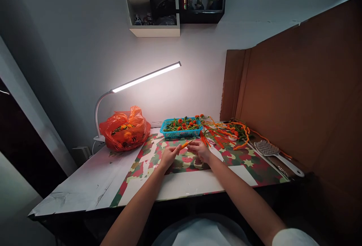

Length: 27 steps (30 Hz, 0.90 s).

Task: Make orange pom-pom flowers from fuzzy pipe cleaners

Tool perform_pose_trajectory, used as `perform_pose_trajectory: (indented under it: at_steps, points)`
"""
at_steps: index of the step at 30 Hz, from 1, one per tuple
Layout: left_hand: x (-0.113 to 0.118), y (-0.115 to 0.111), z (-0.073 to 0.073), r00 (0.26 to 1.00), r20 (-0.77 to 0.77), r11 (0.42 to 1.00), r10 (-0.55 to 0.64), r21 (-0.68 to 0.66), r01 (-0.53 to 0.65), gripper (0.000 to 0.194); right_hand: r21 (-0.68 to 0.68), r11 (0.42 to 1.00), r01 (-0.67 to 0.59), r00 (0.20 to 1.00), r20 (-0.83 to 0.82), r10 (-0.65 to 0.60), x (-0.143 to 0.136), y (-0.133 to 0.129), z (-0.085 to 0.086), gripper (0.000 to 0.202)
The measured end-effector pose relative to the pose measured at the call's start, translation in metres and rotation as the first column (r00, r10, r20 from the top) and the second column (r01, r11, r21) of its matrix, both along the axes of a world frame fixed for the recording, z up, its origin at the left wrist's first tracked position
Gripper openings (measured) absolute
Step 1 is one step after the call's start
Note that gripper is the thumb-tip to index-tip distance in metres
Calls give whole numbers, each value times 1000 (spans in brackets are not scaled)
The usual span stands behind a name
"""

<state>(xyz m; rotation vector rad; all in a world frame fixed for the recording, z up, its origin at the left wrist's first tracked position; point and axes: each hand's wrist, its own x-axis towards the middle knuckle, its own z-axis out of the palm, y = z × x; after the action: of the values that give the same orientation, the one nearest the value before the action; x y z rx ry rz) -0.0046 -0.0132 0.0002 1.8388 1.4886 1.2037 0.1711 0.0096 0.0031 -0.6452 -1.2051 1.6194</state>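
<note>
Both hands meet over the patterned mat in front of the basket. My left hand (170, 155) is closed, pinching one end of a short orange piece that looks like a fuzzy chenille stem (184, 145). At the other end, the fingers of my right hand (200, 151) are closed on the same piece. Just beyond them stands a blue plastic basket (177, 135) full of orange-red flower heads on green stems. Loose orange and red fuzzy stems (217, 137) lie to the right of the basket. The piece is too small to make out finely.
An orange plastic bag (124, 140) with yellow-orange flowers sits left, beside a lit clamp lamp (147, 77). A white wire-bristled brush (278, 155) lies at the right edge. A cardboard panel (296, 84) walls the right side. Shelves (155, 31) hang above.
</note>
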Motion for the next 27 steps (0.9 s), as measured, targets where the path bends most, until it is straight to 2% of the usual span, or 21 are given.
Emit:
perform_pose_trajectory:
  at_steps: [3, 6, 8, 10, 14, 21, 27]
  points:
    - [-3, -1, 1, 996, -31, 997, -83, 3, 83, 57, -16, 991, -136, 987, 81, 137, 15, 3, 6, 36]
    - [-8, -3, 2, 980, -124, 988, -154, -9, 154, 57, -11, 961, -278, 934, 229, 273, 29, 6, 11, 41]
    - [-12, -4, 3, 964, -214, 988, -156, -15, 156, 56, 10, 948, -319, 893, 339, 297, 35, 7, 12, 43]
    - [-14, -6, 4, 945, -306, 993, -115, 0, 121, 55, 34, 950, -311, 872, 407, 271, 36, 9, 11, 43]
    - [-13, -9, 10, 896, -443, 995, -43, 59, 77, 52, 53, 958, -282, 870, 436, 232, 36, 10, 8, 42]
    - [-8, -16, 15, 834, -552, 991, -12, 106, 84, 47, -17, 966, -259, 839, 491, 233, 36, 6, 10, 43]
    - [-7, -13, 11, 788, -615, 989, 42, 140, 56, 46, 42, 985, -166, 864, 488, 125, 32, 5, 8, 43]
